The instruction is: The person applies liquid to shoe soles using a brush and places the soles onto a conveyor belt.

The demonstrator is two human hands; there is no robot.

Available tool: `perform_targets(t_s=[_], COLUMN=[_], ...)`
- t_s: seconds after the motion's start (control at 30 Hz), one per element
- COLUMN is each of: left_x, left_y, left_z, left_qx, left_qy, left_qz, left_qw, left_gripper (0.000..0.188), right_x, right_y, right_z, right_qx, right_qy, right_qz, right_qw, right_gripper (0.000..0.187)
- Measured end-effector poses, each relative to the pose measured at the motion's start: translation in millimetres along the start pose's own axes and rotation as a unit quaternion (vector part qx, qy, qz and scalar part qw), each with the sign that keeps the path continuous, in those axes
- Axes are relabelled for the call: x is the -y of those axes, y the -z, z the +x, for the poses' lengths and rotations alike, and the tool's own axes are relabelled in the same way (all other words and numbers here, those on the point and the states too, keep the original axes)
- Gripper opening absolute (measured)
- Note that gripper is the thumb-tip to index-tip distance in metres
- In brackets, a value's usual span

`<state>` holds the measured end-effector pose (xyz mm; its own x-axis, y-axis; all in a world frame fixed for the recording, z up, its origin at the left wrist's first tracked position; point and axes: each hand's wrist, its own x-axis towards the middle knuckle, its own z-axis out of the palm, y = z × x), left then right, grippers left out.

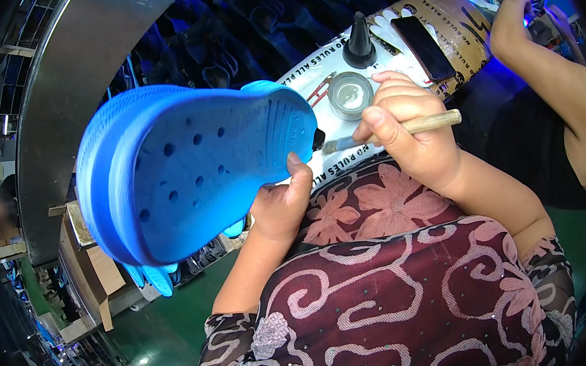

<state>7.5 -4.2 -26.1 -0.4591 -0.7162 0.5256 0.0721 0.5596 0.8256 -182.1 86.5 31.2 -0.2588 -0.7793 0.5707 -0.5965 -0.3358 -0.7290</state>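
My left hand (282, 200) is closed on the narrow end of a large blue foam clog (227, 168), its thumb on the near side and its other fingers hidden behind. The clog is tilted up, its face with round holes turned toward me. In my right hand (412, 124) is a paintbrush (436, 121) with a pale wooden handle, its bristles pointing left at a small black piece (318, 139) on the clog's end. Whether the bristles touch it I cannot tell. Just beyond my right hand stands a small glass jar (351, 96) with pale contents.
A black cone-shaped bottle (360, 44), a dark phone (423, 48) and white gloves (385, 30) lie beyond the jar on the taped worktop (332, 152). At the right is a co-worker's arm (544, 60). A metal frame (51, 123) curves up at left, above cardboard (94, 264).
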Motion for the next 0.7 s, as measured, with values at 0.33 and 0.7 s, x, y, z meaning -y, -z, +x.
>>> perform_targets(t_s=[0.33,0.7], left_x=[-10.9,-30.4], left_y=[-3.3,-9.4], left_z=[2.4,25.6], left_qx=[-0.004,-0.074], left_qy=[0.109,0.111], left_qz=[-0.008,-0.052], left_qw=[0.994,0.990], left_gripper=[0.059,0.041], right_x=[9.1,-2.5], right_y=[-0.7,28.6], right_z=[-3.1,-4.1], right_qx=[0.008,-0.011], right_qy=[0.103,0.029], right_qz=[-0.115,-0.112], right_qw=[0.988,0.993], right_gripper=[0.021,0.025])
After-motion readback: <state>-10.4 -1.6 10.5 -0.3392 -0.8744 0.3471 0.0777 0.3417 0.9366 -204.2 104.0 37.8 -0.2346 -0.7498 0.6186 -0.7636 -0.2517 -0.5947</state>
